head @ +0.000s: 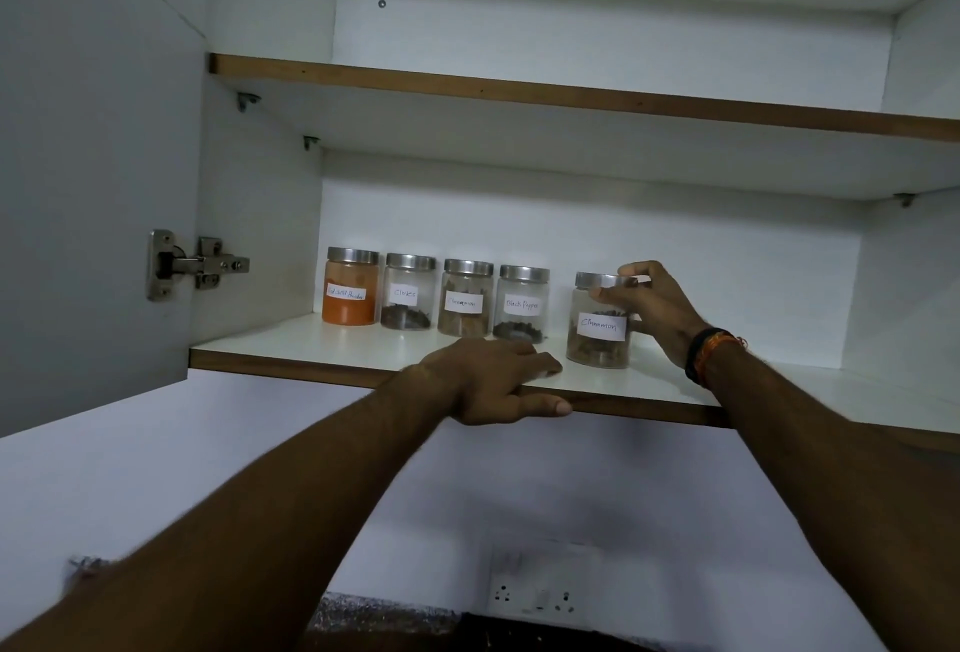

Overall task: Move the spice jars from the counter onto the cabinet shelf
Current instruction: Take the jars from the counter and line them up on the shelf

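So the right hand (657, 311) is gripping the fifth jar (600, 321), the one labelled Cinnamon, with the fingers (631, 271) curling over its steel lid and the thumb on the near side. That jar is sitting upright on the lower cabinet shelf (311, 347), a bit apart from the row of four jars (436, 295) lining up along the back: orange chilli powder, Cloves, another Cinnamon, Black Pepper. The left hand (493, 381) is resting flat on the shelf's front edge, fingers relaxed and holding nothing. The cabinet door (93, 158) is hanging open on the left, and a wall socket (537, 594) is showing below.
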Motion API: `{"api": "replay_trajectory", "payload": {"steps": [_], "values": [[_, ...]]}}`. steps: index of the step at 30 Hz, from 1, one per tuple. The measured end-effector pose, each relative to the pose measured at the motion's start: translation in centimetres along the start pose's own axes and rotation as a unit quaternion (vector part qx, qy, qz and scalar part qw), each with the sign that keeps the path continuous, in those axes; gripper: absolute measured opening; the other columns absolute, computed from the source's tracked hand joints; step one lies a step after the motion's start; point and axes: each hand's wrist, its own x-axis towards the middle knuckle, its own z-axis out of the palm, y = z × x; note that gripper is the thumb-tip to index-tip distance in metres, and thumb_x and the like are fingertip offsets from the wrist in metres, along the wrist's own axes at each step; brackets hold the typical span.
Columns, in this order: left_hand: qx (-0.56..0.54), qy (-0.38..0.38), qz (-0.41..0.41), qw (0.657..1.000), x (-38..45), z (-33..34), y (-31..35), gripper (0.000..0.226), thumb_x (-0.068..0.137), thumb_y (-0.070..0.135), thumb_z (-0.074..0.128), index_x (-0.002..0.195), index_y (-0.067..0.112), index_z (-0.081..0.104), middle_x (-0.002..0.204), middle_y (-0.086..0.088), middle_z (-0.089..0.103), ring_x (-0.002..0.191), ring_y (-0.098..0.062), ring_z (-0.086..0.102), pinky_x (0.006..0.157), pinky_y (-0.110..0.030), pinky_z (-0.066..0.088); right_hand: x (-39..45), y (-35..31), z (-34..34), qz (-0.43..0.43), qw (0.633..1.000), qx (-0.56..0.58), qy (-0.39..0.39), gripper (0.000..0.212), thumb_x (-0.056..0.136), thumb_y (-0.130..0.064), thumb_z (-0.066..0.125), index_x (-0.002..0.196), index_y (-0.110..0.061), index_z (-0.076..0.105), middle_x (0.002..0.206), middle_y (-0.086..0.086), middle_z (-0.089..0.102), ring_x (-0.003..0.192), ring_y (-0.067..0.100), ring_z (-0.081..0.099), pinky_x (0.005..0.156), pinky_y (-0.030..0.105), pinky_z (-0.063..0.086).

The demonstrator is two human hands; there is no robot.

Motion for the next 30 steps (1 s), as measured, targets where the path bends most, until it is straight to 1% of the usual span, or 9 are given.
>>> {"api": "replay_trajectory", "payload": {"steps": [2,4,9,15,18,20,25,27,30], "values": [[-0.001,0.001,0.000,1.000,0.1,0.1,-0.1,0.073,0.093,0.074,0.030,0.153,0.032,0.034,0.152,0.001,0.045,0.130,-0.020,0.051,0.106,-0.044,0.044,0.8,0.2,0.3,0.001,1.000,0.003,0.004,0.050,0.083,-0.014,0.081,0.122,-0.013,0.050,0.115,0.007,0.058,0.099,0.024,0.063,0.072,0.033,0.053],[-0.001,0.002,0.000,1.000,0.2,0.1,-0.2,0.073,0.093,0.075,0.030,0.152,0.033,0.034,0.151,0.001,0.047,0.127,-0.020,0.053,0.105,-0.043,0.045,1.6,0.6,0.6,0.000,1.000,0.005,0.003,0.050,0.082,-0.014,0.082,0.121,-0.013,0.052,0.116,0.006,0.059,0.097,0.022,0.063,0.073,0.032,0.053],[-0.005,0.003,0.004,1.000,0.5,0.3,-0.4,0.074,0.092,0.076,0.030,0.152,0.032,0.035,0.151,0.001,0.048,0.130,-0.020,0.052,0.107,-0.045,0.045,3.7,1.1,1.3,0.002,1.000,-0.014,0.006,0.043,0.084,-0.011,0.080,0.119,-0.012,0.055,0.122,0.010,0.060,0.104,0.027,0.061,0.074,0.032,0.054],[-0.010,0.007,0.004,1.000,0.5,0.3,-0.5,0.074,0.092,0.075,0.032,0.152,0.032,0.036,0.150,0.001,0.048,0.131,-0.021,0.051,0.107,-0.046,0.044,5.8,1.5,1.7,0.036,0.999,-0.022,0.001,0.048,0.086,-0.012,0.076,0.129,-0.009,0.056,0.133,0.013,0.059,0.115,0.031,0.059,0.076,0.033,0.052],[-0.013,0.006,0.005,1.000,0.5,0.2,-0.5,0.073,0.093,0.074,0.033,0.152,0.031,0.037,0.150,0.000,0.048,0.132,-0.021,0.050,0.108,-0.046,0.044,6.5,1.8,1.9,0.037,0.999,-0.037,0.010,0.046,0.085,-0.014,0.078,0.127,-0.011,0.059,0.135,0.012,0.059,0.121,0.034,0.058,0.092,0.044,0.055],[-0.014,0.006,0.007,1.000,0.5,0.2,-0.4,0.072,0.094,0.073,0.034,0.152,0.030,0.037,0.150,0.000,0.048,0.133,-0.021,0.050,0.108,-0.047,0.044,6.7,2.2,2.1,0.035,0.998,-0.052,0.018,0.042,0.085,-0.016,0.079,0.123,-0.013,0.062,0.134,0.009,0.059,0.123,0.034,0.057,0.100,0.051,0.052],[-0.015,0.007,0.007,1.000,0.6,0.2,-0.6,0.073,0.094,0.073,0.034,0.152,0.029,0.038,0.150,-0.001,0.049,0.133,-0.021,0.049,0.108,-0.048,0.044,7.0,2.6,2.6,0.017,0.998,-0.052,0.031,0.040,0.085,-0.013,0.079,0.122,-0.010,0.064,0.132,0.010,0.061,0.119,0.034,0.060,0.081,0.037,0.052],[-0.017,0.009,0.007,1.000,0.6,0.3,-0.6,0.073,0.093,0.073,0.034,0.152,0.029,0.038,0.150,0.000,0.049,0.133,-0.021,0.049,0.108,-0.048,0.044,7.1,2.7,2.7,0.017,0.998,-0.053,0.035,0.039,0.085,-0.013,0.079,0.121,-0.010,0.064,0.132,0.010,0.061,0.119,0.035,0.060,0.080,0.037,0.053],[-0.017,0.008,0.004,1.000,0.7,0.4,-0.7,0.074,0.093,0.074,0.034,0.152,0.030,0.037,0.151,-0.001,0.049,0.134,-0.021,0.049,0.109,-0.048,0.043,7.3,2.8,2.7,0.016,0.998,-0.056,0.038,0.040,0.085,-0.014,0.079,0.122,-0.009,0.064,0.132,0.009,0.061,0.119,0.035,0.061,0.088,0.043,0.056]]}}
